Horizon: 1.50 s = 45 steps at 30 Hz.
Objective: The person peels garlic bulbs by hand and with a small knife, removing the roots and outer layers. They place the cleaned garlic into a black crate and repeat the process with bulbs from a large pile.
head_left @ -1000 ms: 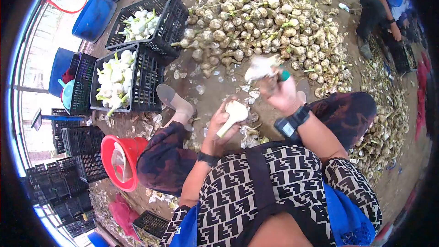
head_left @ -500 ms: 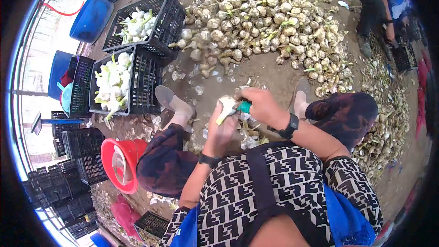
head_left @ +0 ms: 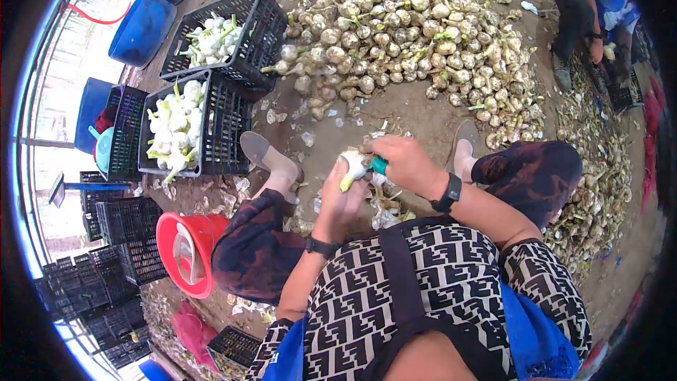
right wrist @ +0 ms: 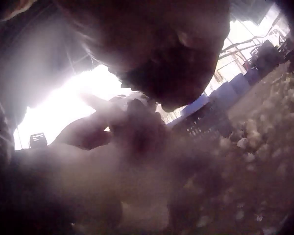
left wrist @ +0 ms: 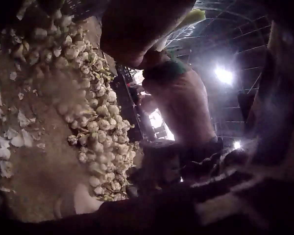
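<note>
In the head view my left hand grips a white garlic bulb in front of my lap, its pale green stem slanting down toward me. My right hand meets the bulb from the right, fingers curled over its far side and the thumb side close against it. A green wrap shows at the right thumb. The left wrist view has the dark right hand with the green wrap, and the stem above. In the right wrist view the hands are dark and blurred.
A heap of unpeeled garlic lies ahead. Black crates with white garlic stand at left, near a red bucket and blue tubs. Skins litter the ground between my feet. Another person works at upper right.
My right hand was apart from the bulb, up and right, with a blurred white thing at its fingers. It came down-left onto the bulb and stays there; the left hand keeps its grip.
</note>
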Each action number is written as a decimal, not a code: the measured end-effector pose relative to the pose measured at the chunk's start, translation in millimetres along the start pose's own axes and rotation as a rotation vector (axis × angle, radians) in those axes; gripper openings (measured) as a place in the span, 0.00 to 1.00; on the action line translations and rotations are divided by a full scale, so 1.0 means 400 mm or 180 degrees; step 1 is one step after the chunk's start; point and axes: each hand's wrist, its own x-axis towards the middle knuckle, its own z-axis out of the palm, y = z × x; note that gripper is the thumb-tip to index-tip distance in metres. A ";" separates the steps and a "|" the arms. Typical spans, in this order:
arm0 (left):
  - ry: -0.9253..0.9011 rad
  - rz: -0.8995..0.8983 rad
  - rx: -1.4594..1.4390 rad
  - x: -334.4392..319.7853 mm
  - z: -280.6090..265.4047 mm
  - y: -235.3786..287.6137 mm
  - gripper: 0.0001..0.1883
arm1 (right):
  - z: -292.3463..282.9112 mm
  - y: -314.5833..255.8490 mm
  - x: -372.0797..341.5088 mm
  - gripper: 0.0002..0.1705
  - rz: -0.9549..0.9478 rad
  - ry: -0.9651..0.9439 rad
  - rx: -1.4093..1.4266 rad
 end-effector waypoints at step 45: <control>-0.0118 -0.0234 0.0203 -0.022 0.011 0.001 0.21 | -0.034 0.038 -0.019 0.14 0.0345 -0.0417 0.0471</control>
